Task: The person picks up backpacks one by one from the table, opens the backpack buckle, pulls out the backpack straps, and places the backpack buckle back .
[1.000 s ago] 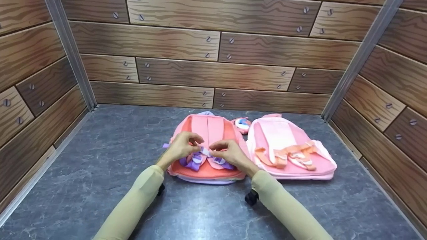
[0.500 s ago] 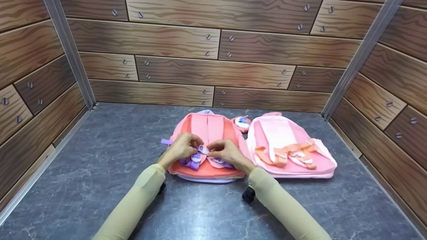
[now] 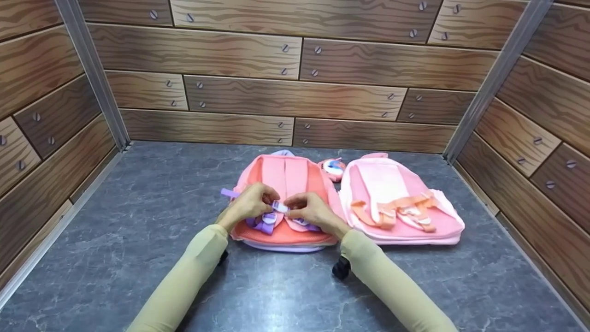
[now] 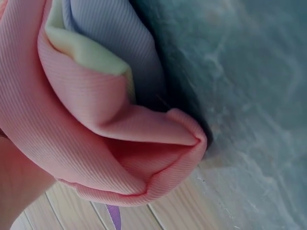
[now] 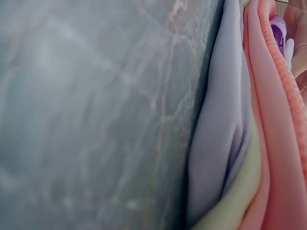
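A coral backpack [image 3: 286, 168] lies with its shoulder straps up in the middle of the head view. Between both hands, a pale buckle [image 3: 280, 207] on a purple strap is raised over its back panel. The left hand [image 3: 250, 204] pinches the buckle's left end, where the purple webbing [image 3: 263, 227] enters. On the other end, the right hand [image 3: 314, 211] pinches with thumb and index finger. A second pale adjuster [image 3: 269, 218] lies just below. The left wrist view shows mostly the folded side pocket [image 4: 158, 153]; in the right wrist view, fingers [image 5: 300, 43] show at the upper right edge.
A light pink backpack [image 3: 322, 221] with orange straps [image 3: 385, 219] lies close on the right. A round character charm [image 3: 333, 169] sits between the bags at the back. The dark marbled tabletop [image 3: 152, 221] is bounded by wood-patterned walls [image 3: 239, 92].
Both hands stay at the buckle, which now sits slightly higher and more plainly in view between the fingertips. The purple strap end at the bag's left side has shifted a little. The head view has tilted slightly.
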Motion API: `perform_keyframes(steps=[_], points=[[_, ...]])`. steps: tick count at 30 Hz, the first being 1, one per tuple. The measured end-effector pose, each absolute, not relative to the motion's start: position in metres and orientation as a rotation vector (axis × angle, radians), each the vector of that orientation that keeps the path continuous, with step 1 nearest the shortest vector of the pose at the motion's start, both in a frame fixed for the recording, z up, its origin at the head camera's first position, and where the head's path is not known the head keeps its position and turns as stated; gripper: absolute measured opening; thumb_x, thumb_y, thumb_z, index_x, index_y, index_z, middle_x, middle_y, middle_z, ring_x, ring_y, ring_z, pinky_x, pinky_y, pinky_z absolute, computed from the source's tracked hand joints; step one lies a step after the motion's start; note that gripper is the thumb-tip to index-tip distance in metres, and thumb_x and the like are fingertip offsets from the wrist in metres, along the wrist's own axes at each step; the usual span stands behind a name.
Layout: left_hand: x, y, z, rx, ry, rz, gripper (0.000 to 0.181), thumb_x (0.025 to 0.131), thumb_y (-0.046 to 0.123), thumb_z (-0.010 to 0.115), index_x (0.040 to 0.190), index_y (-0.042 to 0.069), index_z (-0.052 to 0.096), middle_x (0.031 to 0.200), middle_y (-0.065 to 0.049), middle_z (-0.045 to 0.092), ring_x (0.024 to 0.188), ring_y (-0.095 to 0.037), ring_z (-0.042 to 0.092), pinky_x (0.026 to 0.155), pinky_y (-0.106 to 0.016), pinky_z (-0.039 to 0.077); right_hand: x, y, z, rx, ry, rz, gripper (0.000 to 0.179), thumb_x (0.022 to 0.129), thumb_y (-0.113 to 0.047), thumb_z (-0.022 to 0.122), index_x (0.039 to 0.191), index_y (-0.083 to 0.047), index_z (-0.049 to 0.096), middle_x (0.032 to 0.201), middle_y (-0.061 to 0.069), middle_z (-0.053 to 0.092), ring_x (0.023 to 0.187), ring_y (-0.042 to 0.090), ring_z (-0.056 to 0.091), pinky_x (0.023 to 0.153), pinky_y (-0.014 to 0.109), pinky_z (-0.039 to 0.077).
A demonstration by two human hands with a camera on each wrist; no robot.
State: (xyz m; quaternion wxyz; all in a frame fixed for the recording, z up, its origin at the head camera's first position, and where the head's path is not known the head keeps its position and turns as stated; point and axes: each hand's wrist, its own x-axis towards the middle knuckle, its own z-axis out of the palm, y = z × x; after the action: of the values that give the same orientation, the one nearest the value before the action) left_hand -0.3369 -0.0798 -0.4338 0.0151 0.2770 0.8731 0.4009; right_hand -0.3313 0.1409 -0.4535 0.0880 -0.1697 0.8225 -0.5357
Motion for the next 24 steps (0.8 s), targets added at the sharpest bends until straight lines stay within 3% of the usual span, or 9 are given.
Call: perform_keyframes(steps=[4, 11, 18, 24], points=[[-0.3377, -0.0793, -0.4316, 0.883, 2.71, 1.192, 0.026, 0.083, -0.012, 0.076, 0.109, -0.006, 0.078, 0.092, -0.015, 0.076, 0.081, -0.016, 0.066, 0.076, -0.031, 0.058, -0.3308, 0.1403, -0.4524, -0.486, 2.462, -1.586, 0.032, 0.088, 0.001, 0.079, 0.119, 0.007, 0.075, 0.104, 0.01, 0.076, 0.087, 0.009, 0.062, 0.076, 0.019, 0.05], [-0.3393, -0.0747, -0.4302, 0.964, 2.712, 1.086, 0.013, 0.085, -0.006, 0.08, 0.098, -0.004, 0.079, 0.081, -0.008, 0.072, 0.069, -0.007, 0.054, 0.063, -0.022, 0.045, -0.3304, 0.1395, -0.451, -0.502, 2.496, -1.572, 0.032, 0.088, -0.001, 0.081, 0.119, 0.005, 0.075, 0.104, 0.01, 0.076, 0.086, 0.009, 0.061, 0.076, 0.02, 0.049], [-0.3409, -0.0782, -0.4311, 1.064, 2.687, 1.036, 0.011, 0.095, 0.0, 0.076, 0.105, -0.002, 0.079, 0.09, -0.008, 0.073, 0.079, -0.011, 0.056, 0.075, -0.028, 0.048, -0.3321, 0.1419, -0.4481, -0.55, 2.511, -1.581, 0.035, 0.086, 0.002, 0.081, 0.119, 0.007, 0.074, 0.109, 0.015, 0.077, 0.09, 0.011, 0.066, 0.079, 0.02, 0.053], [-0.3417, -0.0814, -0.4318, 1.148, 2.701, 1.098, 0.014, 0.096, 0.001, 0.073, 0.108, -0.005, 0.077, 0.092, -0.009, 0.066, 0.086, -0.013, 0.053, 0.079, -0.03, 0.046, -0.3343, 0.1439, -0.4447, -0.607, 2.551, -1.546, 0.035, 0.085, -0.001, 0.085, 0.118, 0.006, 0.076, 0.107, 0.012, 0.077, 0.088, 0.009, 0.063, 0.079, 0.02, 0.051]])
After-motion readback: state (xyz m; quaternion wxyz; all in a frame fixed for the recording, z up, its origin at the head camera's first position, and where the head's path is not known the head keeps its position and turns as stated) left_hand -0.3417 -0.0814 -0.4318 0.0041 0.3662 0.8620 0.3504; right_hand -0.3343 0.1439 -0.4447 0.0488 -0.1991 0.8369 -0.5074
